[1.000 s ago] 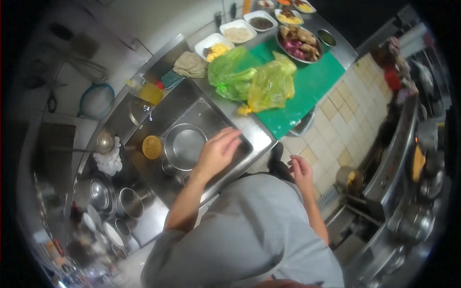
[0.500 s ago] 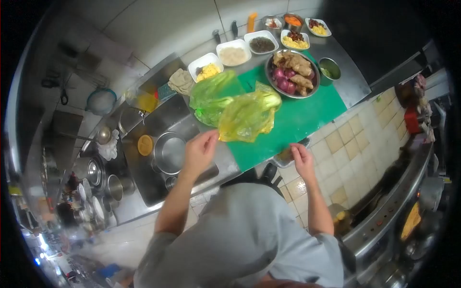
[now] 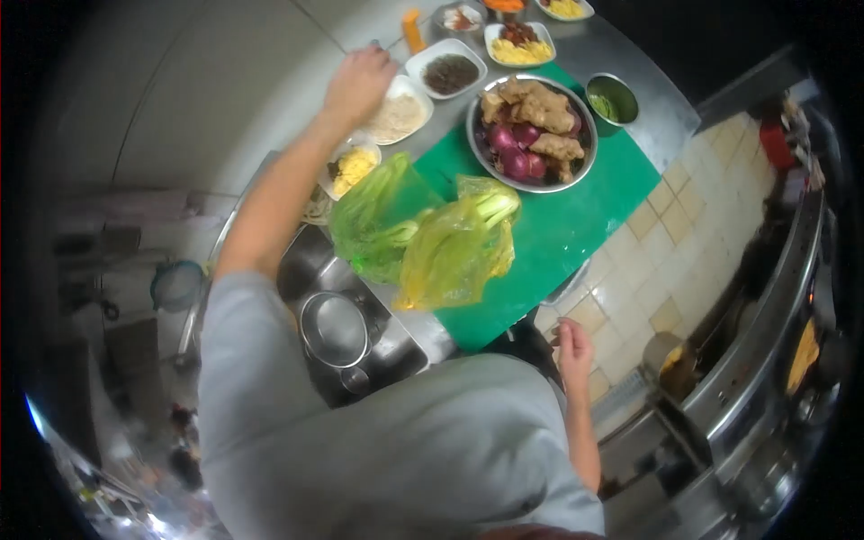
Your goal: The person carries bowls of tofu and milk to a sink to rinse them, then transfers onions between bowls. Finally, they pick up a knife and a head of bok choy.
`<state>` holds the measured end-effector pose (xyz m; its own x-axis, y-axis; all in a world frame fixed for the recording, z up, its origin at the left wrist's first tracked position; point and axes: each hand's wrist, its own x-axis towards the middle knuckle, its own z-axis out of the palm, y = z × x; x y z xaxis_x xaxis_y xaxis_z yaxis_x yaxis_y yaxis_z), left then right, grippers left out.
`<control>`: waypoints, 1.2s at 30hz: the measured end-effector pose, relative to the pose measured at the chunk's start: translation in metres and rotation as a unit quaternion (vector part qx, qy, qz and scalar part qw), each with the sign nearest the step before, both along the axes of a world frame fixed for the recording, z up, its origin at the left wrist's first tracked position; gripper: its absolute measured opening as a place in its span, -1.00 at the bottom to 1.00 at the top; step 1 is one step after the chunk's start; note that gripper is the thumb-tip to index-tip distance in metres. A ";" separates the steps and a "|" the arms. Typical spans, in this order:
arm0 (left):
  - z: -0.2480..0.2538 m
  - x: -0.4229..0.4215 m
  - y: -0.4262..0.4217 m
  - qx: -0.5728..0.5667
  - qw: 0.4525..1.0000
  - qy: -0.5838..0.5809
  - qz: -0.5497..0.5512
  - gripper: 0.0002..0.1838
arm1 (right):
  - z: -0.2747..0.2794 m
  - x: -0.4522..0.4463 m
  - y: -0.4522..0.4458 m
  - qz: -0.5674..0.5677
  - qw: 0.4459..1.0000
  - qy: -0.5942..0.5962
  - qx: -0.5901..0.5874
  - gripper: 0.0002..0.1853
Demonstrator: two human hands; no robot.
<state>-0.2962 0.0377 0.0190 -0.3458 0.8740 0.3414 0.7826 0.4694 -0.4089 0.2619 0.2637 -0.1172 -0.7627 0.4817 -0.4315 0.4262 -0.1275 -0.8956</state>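
Observation:
My left hand (image 3: 360,87) reaches to the wall behind the bowls. Its fingers are curled around a dark handle (image 3: 375,43), like a knife's, mostly hidden by the hand. Just under the wrist sits a square white bowl of pale paste (image 3: 397,114). Low on the right, my right hand (image 3: 574,348) hangs over the floor by the board's near edge, fingers loosely bent and slightly apart, nothing visible in them. Leafy greens in a green plastic bag (image 3: 373,225) and a yellow plastic bag (image 3: 441,261) lie on the green cutting board (image 3: 562,229).
A steel bowl (image 3: 474,148) of ginger and red onions stands on the board, with a metal cup (image 3: 612,99) beside it. White bowls (image 3: 443,69) of ingredients line the wall near an orange handle (image 3: 413,31). A sink (image 3: 396,337) holding a pot (image 3: 334,329) is at left; a stove is at right.
My left hand has gone from beside the yellow bag up to the handles at the wall. My right hand has dropped slightly and its pinch has loosened. The view has shifted and turned.

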 end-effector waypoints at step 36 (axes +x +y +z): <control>0.159 0.257 -0.085 0.185 0.878 -0.255 0.361 -0.67 | 0.093 -0.125 0.012 0.175 0.973 0.143 -0.051 -0.66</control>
<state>-0.0396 -0.0472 0.1784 -0.9542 0.2256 0.1965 0.2633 0.9451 0.1934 0.1367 0.2759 -0.0243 -0.9680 0.1376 -0.2101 0.1953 -0.1134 -0.9742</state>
